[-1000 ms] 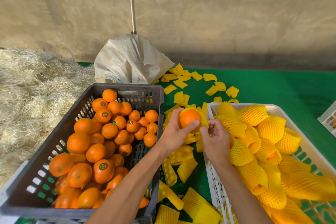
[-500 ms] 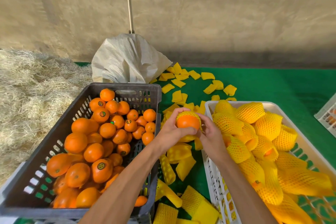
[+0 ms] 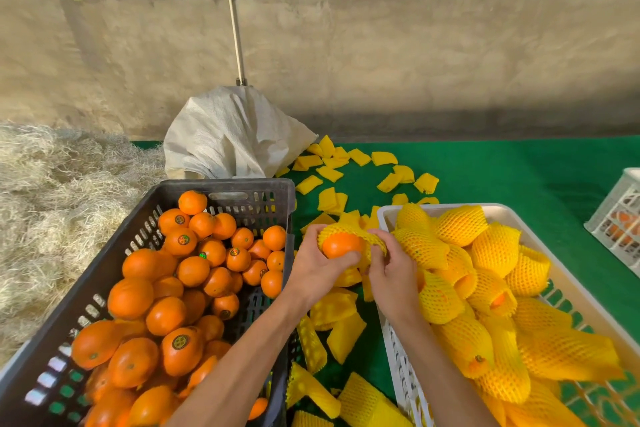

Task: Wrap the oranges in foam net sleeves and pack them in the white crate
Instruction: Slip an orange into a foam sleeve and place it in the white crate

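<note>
My left hand (image 3: 313, 269) grips an orange (image 3: 341, 245) between the two crates. A yellow foam net sleeve (image 3: 349, 230) covers the orange's far side, and my right hand (image 3: 393, 276) pinches the sleeve's right edge. The white crate (image 3: 393, 350) on the right holds several oranges wrapped in yellow sleeves (image 3: 460, 224). The dark crate (image 3: 242, 189) on the left is full of bare oranges (image 3: 192, 270).
Loose flat foam sleeves (image 3: 344, 336) lie on the green mat (image 3: 519, 177) between and beyond the crates. A white sack (image 3: 228, 135) stands behind the dark crate. Straw (image 3: 52, 191) fills the left side. Another white crate (image 3: 620, 222) sits at the right edge.
The sleeve has been drawn further over the orange's far side. My right hand now holds its right edge instead of cupping the fruit. The camera tilted up a little.
</note>
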The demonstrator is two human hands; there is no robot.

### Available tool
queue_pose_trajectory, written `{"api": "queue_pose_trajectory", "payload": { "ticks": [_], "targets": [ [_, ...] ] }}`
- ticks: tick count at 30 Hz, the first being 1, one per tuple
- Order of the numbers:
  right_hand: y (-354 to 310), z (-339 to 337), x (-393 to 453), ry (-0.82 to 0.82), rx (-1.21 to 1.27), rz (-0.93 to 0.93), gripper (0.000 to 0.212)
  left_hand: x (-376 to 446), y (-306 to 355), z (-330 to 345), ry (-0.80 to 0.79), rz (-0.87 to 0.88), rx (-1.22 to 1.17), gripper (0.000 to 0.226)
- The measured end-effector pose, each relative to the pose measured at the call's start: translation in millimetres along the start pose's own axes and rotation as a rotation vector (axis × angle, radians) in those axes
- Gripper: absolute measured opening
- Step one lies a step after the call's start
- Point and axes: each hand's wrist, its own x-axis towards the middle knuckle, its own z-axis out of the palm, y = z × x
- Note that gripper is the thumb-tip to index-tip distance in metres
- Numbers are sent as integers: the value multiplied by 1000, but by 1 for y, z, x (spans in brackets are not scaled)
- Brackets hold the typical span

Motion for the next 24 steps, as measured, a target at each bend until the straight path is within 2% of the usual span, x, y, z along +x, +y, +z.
{"api": "queue_pose_trajectory", "payload": {
  "ticks": [3,7,11,13,15,18,20,22,24],
  "targets": [
    [-8,3,-4,73,-59,-76,28,5,-2,-1,80,-19,3,67],
    [-10,10,-12,49,-145,-291,29,10,-7,2,175,-4,99,62],
    [-2,5,-10,11,-219,-343,28,10,-16,3,146,38,174,63],
    [2,3,-7,9,-260,-308,37,11,-18,1,128,95,217,69],
    [4,1,-4,-30,-174,-218,48,10,-20,1,46,143,265,74],
    [11,3,-1,-212,-34,-113,56,5,-20,7,-104,171,276,88],
    [15,6,1,-249,89,20,57,4,-15,6,-94,54,99,100],
    [16,5,3,-188,180,123,59,5,-8,0,-54,-94,-73,103],
    [16,4,2,-104,168,101,53,8,-7,-2,-88,-140,-73,82]
  ]
}}
